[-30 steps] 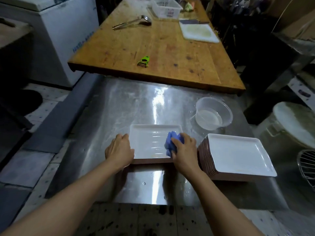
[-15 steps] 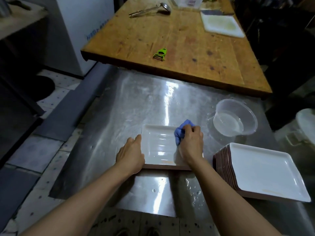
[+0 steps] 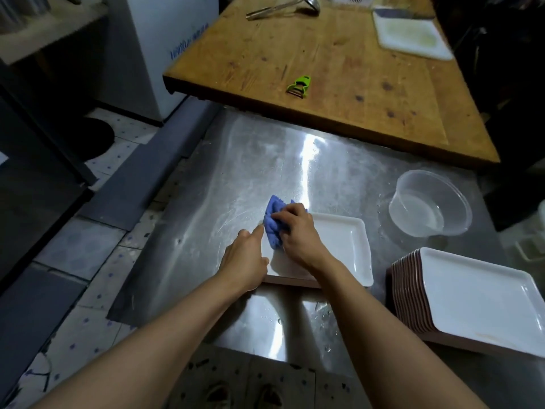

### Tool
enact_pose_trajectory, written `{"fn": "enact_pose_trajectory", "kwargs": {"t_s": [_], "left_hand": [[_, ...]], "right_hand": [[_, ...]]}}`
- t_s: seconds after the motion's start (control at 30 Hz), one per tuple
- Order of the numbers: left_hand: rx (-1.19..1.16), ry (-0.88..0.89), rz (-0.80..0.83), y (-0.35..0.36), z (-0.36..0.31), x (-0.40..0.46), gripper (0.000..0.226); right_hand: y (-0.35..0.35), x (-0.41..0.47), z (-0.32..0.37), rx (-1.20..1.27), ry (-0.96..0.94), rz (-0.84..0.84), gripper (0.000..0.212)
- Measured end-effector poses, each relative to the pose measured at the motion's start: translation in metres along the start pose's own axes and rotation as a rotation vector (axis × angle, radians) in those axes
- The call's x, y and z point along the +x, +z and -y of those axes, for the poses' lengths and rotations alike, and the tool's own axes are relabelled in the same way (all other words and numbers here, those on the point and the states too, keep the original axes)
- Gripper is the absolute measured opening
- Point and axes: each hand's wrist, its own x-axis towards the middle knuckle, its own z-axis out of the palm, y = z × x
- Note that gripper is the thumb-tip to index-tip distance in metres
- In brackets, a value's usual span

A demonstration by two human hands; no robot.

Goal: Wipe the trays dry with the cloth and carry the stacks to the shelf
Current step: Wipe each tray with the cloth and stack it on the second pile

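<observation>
Blue cloth (image 3: 272, 224) in right hand (image 3: 298, 231) on white tray (image 3: 345, 246); freezer lettering unreadable.

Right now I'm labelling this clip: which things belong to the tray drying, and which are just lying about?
Job:
blue cloth, gripped by right hand
white tray, steadied by left hand
tray stack

Lying about:
green peeler
clear tub
ladle
cutting board
</observation>
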Motion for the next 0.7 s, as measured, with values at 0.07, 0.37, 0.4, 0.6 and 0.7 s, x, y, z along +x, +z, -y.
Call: {"fn": "enact_pose_trajectory", "kwargs": {"t_s": [0.07, 0.37, 0.4, 0.6, 0.7], "left_hand": [[-0.035, 0.005, 0.005, 0.001, 0.003, 0.0, 0.051], [-0.328, -0.006, 0.086, -0.005, 0.01, 0.001, 0.035], [-0.346, -0.004, 0.092, -0.006, 0.01, 0.0, 0.035], [-0.263, -0.043, 0.048, -0.005, 0.001, -0.004, 0.043], [-0.106, -0.046, 0.002, -0.005, -0.005, -0.003, 0.042]], "right_hand": [[-0.002, -0.003, 0.0, 0.022, -0.008, 0.031, 0.035], [-0.006, -0.042, -0.006, 0.019, -0.037, 0.221, 0.032], [-0.006, -0.044, -0.007, -0.002, -0.032, 0.238, 0.031], [-0.003, -0.054, -0.007, -0.123, -0.058, 0.231, 0.034], [-0.006, -0.062, -0.012, -0.13, -0.063, 0.219, 0.034]]}}
